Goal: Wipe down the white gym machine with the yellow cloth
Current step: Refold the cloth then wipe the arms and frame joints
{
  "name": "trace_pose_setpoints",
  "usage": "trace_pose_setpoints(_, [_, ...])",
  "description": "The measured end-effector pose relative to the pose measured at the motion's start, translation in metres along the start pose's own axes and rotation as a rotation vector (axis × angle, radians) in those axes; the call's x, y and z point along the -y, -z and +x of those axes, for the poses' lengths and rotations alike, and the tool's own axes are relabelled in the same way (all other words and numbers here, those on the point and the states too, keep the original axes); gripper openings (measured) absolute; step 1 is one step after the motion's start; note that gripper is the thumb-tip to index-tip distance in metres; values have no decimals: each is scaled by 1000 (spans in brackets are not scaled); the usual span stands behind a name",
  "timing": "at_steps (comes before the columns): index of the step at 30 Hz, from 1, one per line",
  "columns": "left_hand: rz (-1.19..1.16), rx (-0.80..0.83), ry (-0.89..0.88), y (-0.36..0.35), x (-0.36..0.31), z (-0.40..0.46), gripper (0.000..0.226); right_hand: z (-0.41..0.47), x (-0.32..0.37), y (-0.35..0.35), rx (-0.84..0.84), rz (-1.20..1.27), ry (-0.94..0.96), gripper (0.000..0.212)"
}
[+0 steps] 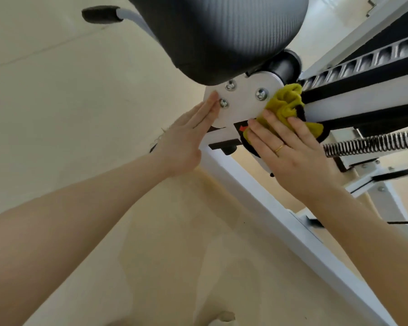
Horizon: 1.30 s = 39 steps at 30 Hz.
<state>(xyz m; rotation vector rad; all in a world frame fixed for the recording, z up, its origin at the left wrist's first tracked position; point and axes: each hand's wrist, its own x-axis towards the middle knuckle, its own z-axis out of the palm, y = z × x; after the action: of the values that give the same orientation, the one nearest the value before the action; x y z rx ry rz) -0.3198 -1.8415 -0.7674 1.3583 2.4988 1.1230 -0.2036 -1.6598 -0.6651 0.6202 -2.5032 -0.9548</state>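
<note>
The white gym machine's round bracket plate (242,103), with three bolts, sits under a black padded seat (222,31). My left hand (186,137) lies flat with straight fingers against the plate's left edge. My right hand (290,149), a ring on one finger, presses the bunched yellow cloth (285,104) against the plate's right edge and the white rail behind it. Its fingers lie mostly straight over the cloth. Part of the cloth is hidden under that hand.
A white frame beam (269,215) runs diagonally down to the right below the hands. A coiled metal spring (372,142) stretches at the right. A black foam handle (101,14) juts out at upper left. Beige floor (80,114) surrounds the machine.
</note>
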Motion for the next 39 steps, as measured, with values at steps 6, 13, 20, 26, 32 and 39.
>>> trace_pose_setpoints(6, [135,147,172,3,24,-39,80,14,33,-26,-12,106,169,34])
trace_pose_setpoints(13, [173,172,311,-7,27,-61,81,34,83,-94,443,-122,329,52])
trace_pose_setpoints(20, [283,242,404,1,32,-83,83,42,106,-128,498,-150,337,51])
trace_pose_setpoints(26, [287,279,532,1,26,-89,82,14,95,-112,468,-185,268,56])
trace_pose_setpoints(32, [361,276,577,20,14,-112,82,49,118,-138,544,-157,413,59])
trace_pose_setpoints(39, [390,369,691,29,7,-139,80,20,105,-131,519,-129,499,58])
